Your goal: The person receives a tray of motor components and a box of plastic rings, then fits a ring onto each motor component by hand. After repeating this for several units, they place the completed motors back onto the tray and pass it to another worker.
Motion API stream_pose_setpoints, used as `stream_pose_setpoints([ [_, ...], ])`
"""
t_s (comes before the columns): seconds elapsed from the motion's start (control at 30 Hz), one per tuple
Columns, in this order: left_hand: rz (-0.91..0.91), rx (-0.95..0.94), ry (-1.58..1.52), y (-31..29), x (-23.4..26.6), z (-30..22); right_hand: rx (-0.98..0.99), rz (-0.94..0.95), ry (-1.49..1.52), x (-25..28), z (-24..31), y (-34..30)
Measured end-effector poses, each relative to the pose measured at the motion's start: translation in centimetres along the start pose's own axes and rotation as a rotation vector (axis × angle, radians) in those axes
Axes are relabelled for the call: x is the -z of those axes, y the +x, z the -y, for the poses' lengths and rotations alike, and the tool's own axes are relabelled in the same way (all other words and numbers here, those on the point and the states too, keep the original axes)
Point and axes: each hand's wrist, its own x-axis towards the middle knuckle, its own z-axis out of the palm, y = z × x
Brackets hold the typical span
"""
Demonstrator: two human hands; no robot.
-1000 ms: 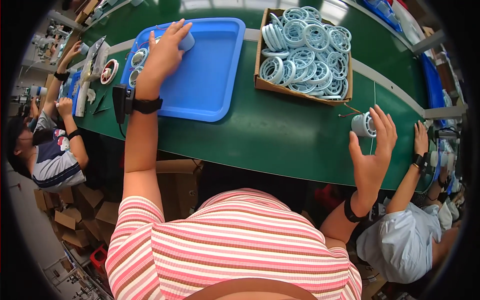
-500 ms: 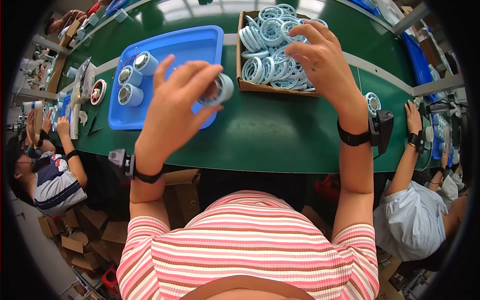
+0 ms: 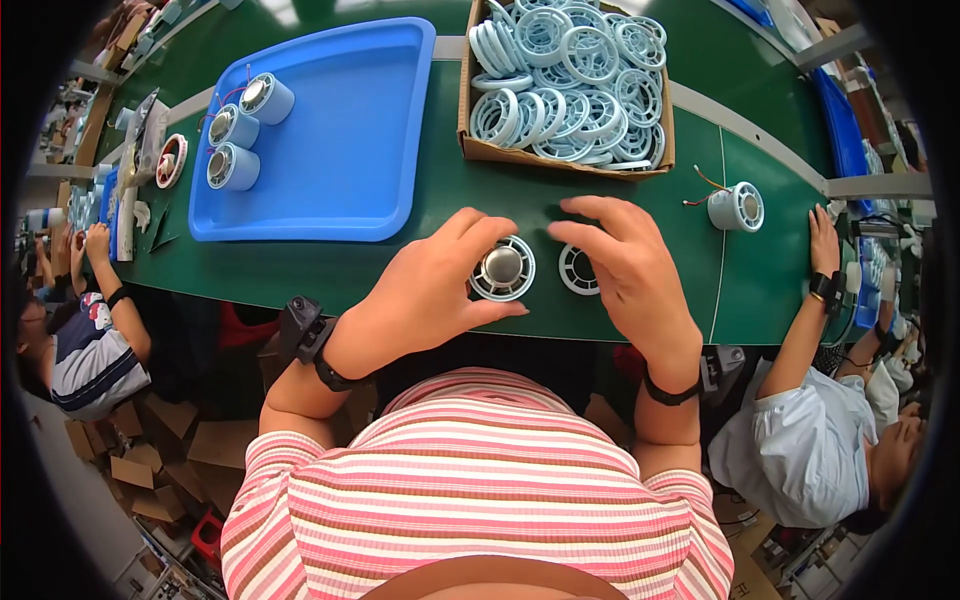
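Above the green table, near its front edge, my left hand (image 3: 425, 265) is closed around a pale blue cylindrical motor (image 3: 503, 267). Its end with a silver round hub inside a slotted ring faces up. Close by on the right is my right hand (image 3: 630, 265), with its thumb and forefinger stretched apart toward the left. A spoked pale ring (image 3: 575, 270) shows below that thumb, partly covered by the hand. The other fingers seem to hold it from underneath, though they are hidden.
A blue tray (image 3: 340, 150) at the left carries three pale blue motors (image 3: 233, 167). Behind my right hand stands a cardboard box (image 3: 570, 165) full of pale blue rings (image 3: 590, 55). Another motor with wires (image 3: 737, 207) stands to the right, near a co-worker's hand (image 3: 824, 240).
My left hand has brought the motor rightward and closer, and its hub end now faces up. From over the box, my right hand has come down beside it, with a ring now showing under it.
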Motion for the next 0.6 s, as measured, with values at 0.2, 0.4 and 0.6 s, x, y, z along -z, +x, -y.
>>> stream_pose_setpoints([
  [0.2,0.068,0.129,-0.332,-0.5,-0.8,1.0,-0.28,-0.133,0.143,-2.2,1.1,-4.2],
  [0.4,0.156,0.234,-0.697,-0.3,-1.0,1.3,-0.212,-0.147,0.211,-2.9,-0.4,-5.4],
  [0.6,0.15,0.206,-0.901,0.3,-3.3,1.5,-0.251,-0.419,0.387,-3.1,3.5,-2.7],
])
